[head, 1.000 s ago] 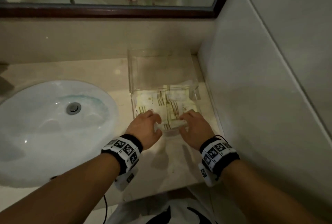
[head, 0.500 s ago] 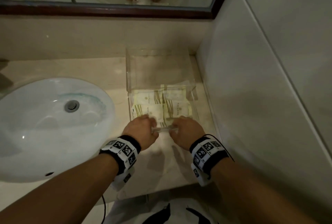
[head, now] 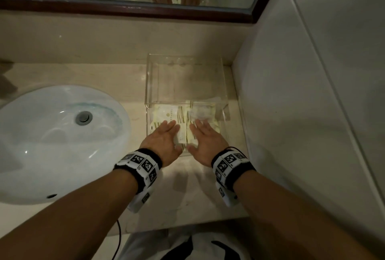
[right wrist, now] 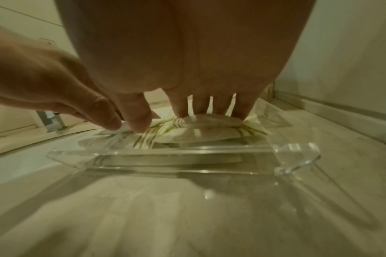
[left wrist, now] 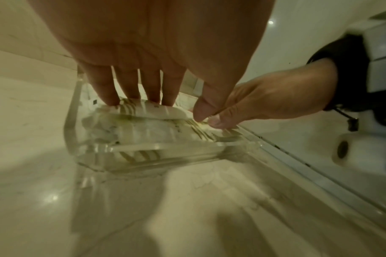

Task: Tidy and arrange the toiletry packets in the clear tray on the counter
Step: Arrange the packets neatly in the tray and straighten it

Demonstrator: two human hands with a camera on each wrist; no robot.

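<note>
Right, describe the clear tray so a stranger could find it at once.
Start at the white sink and go right along the beige counter to the corner by the wall. The tray sits there: a see-through box, holding white packets with green stripes at its near end.

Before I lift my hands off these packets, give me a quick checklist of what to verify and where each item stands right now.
1. Left hand lies flat on the packets, fingers straight: ok.
2. Right hand lies flat beside it, gripping nothing: ok.
3. All packets are inside the clear tray, none on the counter: ok.
4. Packets lie flat and squared: not ok, the pile looks humped and overlapped in the wrist views.
5. Tray sits level on the counter: ok.
6. Packets under the palms are aligned: cannot tell, the hands hide them.
</note>
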